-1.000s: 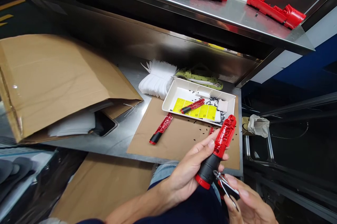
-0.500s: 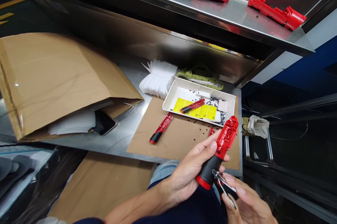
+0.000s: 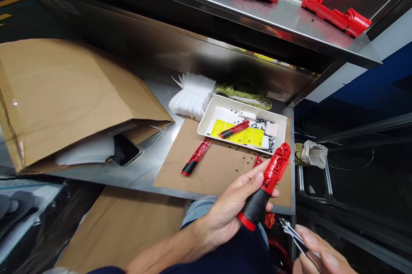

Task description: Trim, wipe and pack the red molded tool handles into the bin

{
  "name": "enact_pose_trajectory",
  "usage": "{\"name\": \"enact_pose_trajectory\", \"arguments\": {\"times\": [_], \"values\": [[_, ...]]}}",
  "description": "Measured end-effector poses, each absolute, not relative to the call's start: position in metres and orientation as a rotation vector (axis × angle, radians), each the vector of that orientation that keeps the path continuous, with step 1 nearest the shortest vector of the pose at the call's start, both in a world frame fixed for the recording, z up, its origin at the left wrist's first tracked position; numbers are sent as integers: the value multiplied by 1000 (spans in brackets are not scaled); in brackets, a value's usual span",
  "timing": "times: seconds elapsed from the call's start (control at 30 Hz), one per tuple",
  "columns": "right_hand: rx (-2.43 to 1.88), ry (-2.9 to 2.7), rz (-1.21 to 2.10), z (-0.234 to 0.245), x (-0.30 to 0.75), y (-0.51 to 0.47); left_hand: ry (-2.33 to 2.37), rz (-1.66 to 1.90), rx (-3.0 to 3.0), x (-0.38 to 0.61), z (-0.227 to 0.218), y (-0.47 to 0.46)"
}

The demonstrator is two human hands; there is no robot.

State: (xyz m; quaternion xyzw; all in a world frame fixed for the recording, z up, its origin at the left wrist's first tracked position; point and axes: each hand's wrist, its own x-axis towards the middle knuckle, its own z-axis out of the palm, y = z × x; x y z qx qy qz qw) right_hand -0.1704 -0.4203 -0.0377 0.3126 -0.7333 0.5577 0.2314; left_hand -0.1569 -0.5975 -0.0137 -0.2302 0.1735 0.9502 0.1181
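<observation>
My left hand [image 3: 227,209] is closed around a red-and-black plastic housing [image 3: 254,205], with the open red ribbed end pointing up and the black sleeve down toward me. Its thumb lies along the side of the red part. To the right, my right hand [image 3: 322,248] grips small metal nippers [image 3: 291,232] by their thin handles, the tips a short way from the black sleeve and not touching it. Part of that hand is cut off by the frame's lower edge. Another red-and-black housing [image 3: 196,157] lies on the cardboard sheet [image 3: 174,171].
Behind my hands a white tray [image 3: 206,126] holds a housing, yellow labels and black bits. White sheets [image 3: 193,96] and a green pouch [image 3: 246,96] are beside it. A cardboard box [image 3: 80,94] occupies the left. Red housings [image 3: 337,16] rest on the metal shelf [image 3: 289,16].
My right hand with the nippers has moved away from the black sleeve, down and to the right. The left hand keeps its hold on the housing, nearly still.
</observation>
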Motion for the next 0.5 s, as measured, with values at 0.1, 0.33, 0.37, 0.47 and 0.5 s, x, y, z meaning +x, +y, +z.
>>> {"name": "enact_pose_trajectory", "arguments": {"times": [0.1,0.33,0.37,0.47,0.5], "values": [[788,-2047,1576,-38,-165,-428,489,2779,-661,-157,-13,-598],[877,-2044,1624,-42,-162,-441,528,2734,-739,-155,-11,-598],[896,-2038,1626,-42,-162,-440,538,2732,-745,-155,-11,-598],[905,-2034,1638,-42,-163,-438,566,2738,-751,-155,-11,-597],[897,-2036,1642,-42,-162,-438,572,2737,-749,-156,-11,-597]]}}
